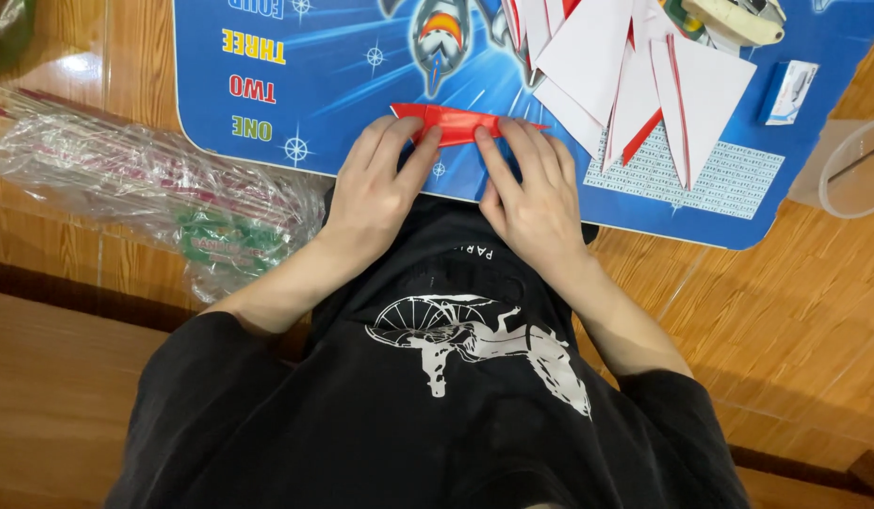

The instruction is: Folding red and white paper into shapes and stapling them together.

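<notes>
Head view is showing you bent over a blue worktop (267, 141) set low on a wooden floor (785, 311), and the folding looks to be somewhere in its middle: a red paper piece (456, 123) is already lying as a long narrow strip with pointed ends near the worktop's front edge, so several creases seem done, though it is not yet matching the finished shape, whatever that is to be. A crinkled clear plastic bag (154, 188) is sprawling over the floor at your left, touching the worktop's edge. A heap of white and red folded pieces (635, 75) is lying just beyond your right hand (536, 203), close enough to crowd the strip's right tip. Your left hand (375, 193) is pressing flat, fingers extended onto the strip's left half; the right hand is doing the same on its right half, neither one clenching. A small blue-and-white box (788, 91) is sitting well apart at the right.
</notes>
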